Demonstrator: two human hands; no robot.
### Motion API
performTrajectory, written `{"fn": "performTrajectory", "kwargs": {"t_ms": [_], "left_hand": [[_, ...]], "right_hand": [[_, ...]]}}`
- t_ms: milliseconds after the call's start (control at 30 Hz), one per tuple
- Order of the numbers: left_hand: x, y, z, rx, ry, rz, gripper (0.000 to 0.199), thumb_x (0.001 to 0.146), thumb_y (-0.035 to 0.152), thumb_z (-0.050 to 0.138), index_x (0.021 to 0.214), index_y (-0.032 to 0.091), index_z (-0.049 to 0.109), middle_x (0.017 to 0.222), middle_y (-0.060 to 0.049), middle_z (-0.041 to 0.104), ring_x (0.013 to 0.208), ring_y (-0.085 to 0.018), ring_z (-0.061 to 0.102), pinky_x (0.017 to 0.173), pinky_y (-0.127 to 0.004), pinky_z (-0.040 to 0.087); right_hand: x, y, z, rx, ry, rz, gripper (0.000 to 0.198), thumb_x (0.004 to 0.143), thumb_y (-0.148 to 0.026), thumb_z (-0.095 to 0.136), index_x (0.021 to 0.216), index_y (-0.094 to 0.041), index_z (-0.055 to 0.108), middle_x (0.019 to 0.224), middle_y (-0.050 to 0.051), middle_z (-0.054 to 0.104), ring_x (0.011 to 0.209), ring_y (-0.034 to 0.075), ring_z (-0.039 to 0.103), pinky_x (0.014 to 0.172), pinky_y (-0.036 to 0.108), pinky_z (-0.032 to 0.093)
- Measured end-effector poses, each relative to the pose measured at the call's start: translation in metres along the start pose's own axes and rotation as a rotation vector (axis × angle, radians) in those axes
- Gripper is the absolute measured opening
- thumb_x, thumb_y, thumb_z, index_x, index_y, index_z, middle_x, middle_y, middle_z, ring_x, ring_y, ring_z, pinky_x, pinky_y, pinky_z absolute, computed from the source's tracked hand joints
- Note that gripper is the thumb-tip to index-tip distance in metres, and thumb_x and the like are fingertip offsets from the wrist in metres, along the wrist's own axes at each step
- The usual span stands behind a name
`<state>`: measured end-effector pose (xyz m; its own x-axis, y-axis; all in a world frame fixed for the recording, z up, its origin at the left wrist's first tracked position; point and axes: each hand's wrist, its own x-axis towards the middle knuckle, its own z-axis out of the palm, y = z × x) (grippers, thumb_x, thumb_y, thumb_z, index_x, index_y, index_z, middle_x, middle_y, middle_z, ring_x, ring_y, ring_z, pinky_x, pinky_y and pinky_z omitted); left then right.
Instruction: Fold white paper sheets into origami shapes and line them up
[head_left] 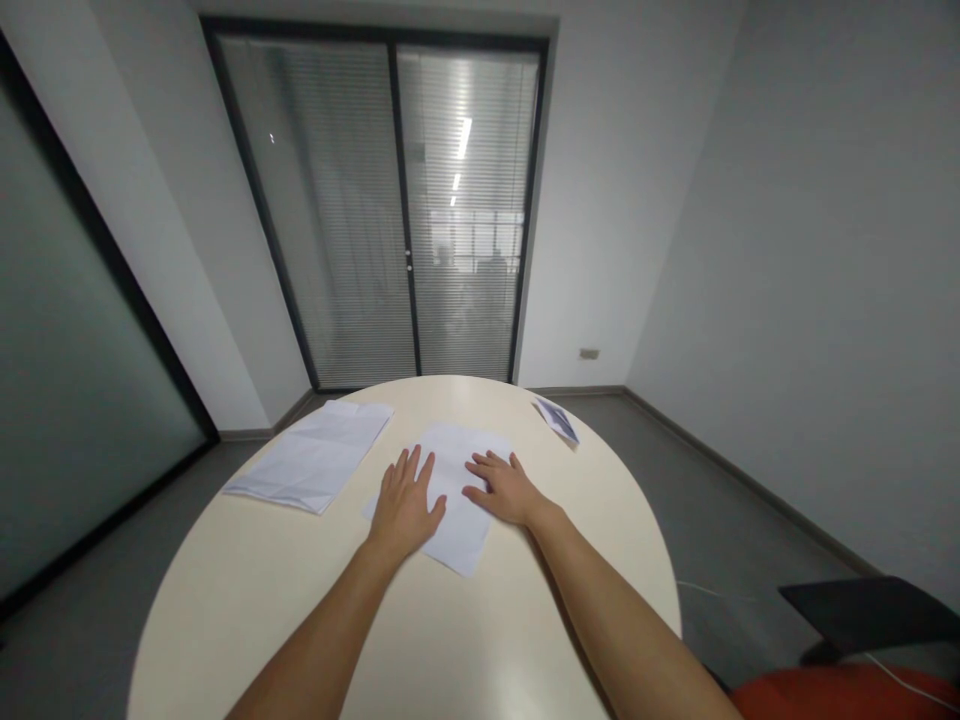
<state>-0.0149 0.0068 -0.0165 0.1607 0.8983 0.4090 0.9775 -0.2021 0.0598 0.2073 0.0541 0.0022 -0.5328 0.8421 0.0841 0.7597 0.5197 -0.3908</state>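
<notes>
A white sheet of paper [456, 540] lies at an angle on the round table in front of me. My left hand [405, 505] is spread over the sheet's left side, fingers apart and pointing away from me. Over its right edge rests my right hand [506, 487], also open, with its fingers turned toward the left. Neither hand grips anything. Parts of the sheet are hidden under both hands. To the left lies a larger stack of creased white paper [315, 455], apart from my hands.
The cream round table [247, 590] carries everything. A small folded printed paper [556, 421] sits near its far right edge. A chair with a black armrest [874, 612] and red seat [847, 695] stands at lower right. Beyond the table is a glazed partition with blinds [337, 220].
</notes>
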Motion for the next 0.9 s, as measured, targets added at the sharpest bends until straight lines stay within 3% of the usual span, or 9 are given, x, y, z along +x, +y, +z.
{"fn": "performTrajectory", "kwargs": {"t_ms": [267, 467, 667, 767, 900], "left_hand": [[0.004, -0.003, -0.011, -0.028, 0.077, 0.072, 0.056, 0.092, 0.027, 0.052, 0.147, 0.019, 0.050, 0.160, -0.011, 0.039, 0.150, -0.033, 0.029, 0.122, -0.053, 0.026], [0.008, -0.004, -0.019, -0.080, 0.121, 0.076, 0.037, 0.095, 0.023, 0.050, 0.128, 0.024, 0.066, 0.141, -0.009, 0.061, 0.141, -0.030, 0.044, 0.122, -0.054, 0.024], [0.010, -0.004, -0.028, -0.112, 0.178, 0.028, 0.025, 0.097, 0.022, 0.048, 0.102, 0.024, 0.072, 0.110, -0.005, 0.075, 0.120, -0.027, 0.059, 0.117, -0.051, 0.030], [0.010, -0.004, -0.032, -0.124, 0.201, -0.007, 0.026, 0.098, 0.024, 0.047, 0.103, 0.023, 0.072, 0.107, -0.006, 0.076, 0.107, -0.025, 0.064, 0.114, -0.048, 0.033], [0.010, -0.004, -0.035, -0.122, 0.245, -0.068, 0.029, 0.099, 0.025, 0.044, 0.104, 0.022, 0.072, 0.106, -0.006, 0.076, 0.104, -0.025, 0.065, 0.111, -0.046, 0.035]], "right_hand": [[-0.002, 0.000, -0.002, 0.035, 0.018, -0.114, 0.051, 0.098, -0.051, 0.051, 0.142, -0.025, 0.058, 0.152, 0.011, 0.050, 0.145, 0.032, 0.039, 0.119, 0.059, 0.019], [-0.002, -0.002, -0.004, 0.089, 0.057, -0.195, 0.042, 0.098, -0.042, 0.051, 0.130, -0.019, 0.067, 0.136, 0.011, 0.065, 0.130, 0.027, 0.056, 0.112, 0.039, 0.038], [-0.006, -0.007, -0.012, 0.153, 0.063, -0.143, 0.035, 0.096, -0.036, 0.053, 0.125, -0.025, 0.071, 0.122, 0.005, 0.073, 0.109, 0.023, 0.068, 0.096, 0.032, 0.047], [-0.008, -0.007, -0.016, 0.180, 0.089, -0.096, 0.039, 0.090, -0.035, 0.062, 0.127, -0.026, 0.070, 0.125, 0.003, 0.072, 0.111, 0.023, 0.067, 0.097, 0.032, 0.047], [-0.010, -0.005, -0.019, 0.231, 0.145, -0.032, 0.043, 0.086, -0.033, 0.067, 0.128, -0.027, 0.069, 0.126, 0.002, 0.072, 0.105, 0.023, 0.069, 0.097, 0.033, 0.049]]}}
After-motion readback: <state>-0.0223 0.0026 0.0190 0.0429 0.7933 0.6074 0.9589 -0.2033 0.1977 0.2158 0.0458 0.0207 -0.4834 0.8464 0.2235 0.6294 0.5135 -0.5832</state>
